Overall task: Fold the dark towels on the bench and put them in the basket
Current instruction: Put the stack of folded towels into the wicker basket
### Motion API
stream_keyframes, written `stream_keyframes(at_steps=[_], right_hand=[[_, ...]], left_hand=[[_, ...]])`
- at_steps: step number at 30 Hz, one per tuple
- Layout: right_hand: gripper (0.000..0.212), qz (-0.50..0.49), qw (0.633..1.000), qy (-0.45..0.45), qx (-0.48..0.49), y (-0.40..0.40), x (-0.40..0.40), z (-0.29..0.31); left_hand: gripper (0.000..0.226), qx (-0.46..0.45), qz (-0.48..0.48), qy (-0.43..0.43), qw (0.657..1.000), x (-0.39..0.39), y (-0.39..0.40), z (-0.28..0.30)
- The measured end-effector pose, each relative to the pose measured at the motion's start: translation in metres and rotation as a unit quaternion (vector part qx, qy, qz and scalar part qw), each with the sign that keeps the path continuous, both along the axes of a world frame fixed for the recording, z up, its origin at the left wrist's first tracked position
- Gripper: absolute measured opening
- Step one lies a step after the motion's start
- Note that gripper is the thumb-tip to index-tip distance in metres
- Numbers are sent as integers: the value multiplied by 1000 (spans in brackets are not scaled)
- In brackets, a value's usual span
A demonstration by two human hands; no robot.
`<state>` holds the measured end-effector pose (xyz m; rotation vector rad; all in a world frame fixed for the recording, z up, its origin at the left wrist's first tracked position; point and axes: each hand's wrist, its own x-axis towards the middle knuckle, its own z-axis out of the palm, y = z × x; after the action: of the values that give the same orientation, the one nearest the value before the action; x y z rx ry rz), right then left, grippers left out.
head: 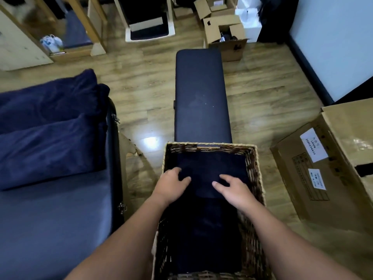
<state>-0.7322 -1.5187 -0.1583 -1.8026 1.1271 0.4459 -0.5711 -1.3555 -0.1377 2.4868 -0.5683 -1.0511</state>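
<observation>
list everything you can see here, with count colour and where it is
basket: 1, brown wicker, on the floor at the near end of the bench
towels: dark, folded inside the basket; count unclear
bench: 1, black padded, centre, nothing on it
cushions: 2, dark blue, on the seat at left
cardboard box: 1, brown with white labels, right
open boxes: about 3, brown, far end past the bench
shoes: 1 pair, white, on the far-left shelf
floor: wood
left hand: resting on the top towel
right hand: resting on the top towel
</observation>
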Motion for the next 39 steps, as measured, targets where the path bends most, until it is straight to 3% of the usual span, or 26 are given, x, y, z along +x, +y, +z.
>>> stream_keyframes(at_steps=[5,11,18,22,26,29,35,39], right_hand=[[60,-18,999,-35,7,55,19,46],[25,16,993,-121,10,133,89,101],[37,57,984,-166,-6,216,210,137],[33,29,982,-167,-82,248,270,149],[34,12,979,-154,-132,261,309,144],[50,37,978,-138,-151,264,332,134],[61,69,976,-73,-193,272,353,120],[66,57,982,-86,-160,271,355,109]], left_hand=[[23,-55,41,-19,997,17,59,50],[20,-80,97,-103,987,76,177,97],[12,-95,193,-155,964,178,302,122],[10,-86,228,-196,950,240,346,119],[32,-37,199,-198,959,283,371,105],[46,21,187,-193,963,295,373,102],[81,-37,192,-69,978,314,373,81],[92,-5,174,-60,983,319,371,69]])
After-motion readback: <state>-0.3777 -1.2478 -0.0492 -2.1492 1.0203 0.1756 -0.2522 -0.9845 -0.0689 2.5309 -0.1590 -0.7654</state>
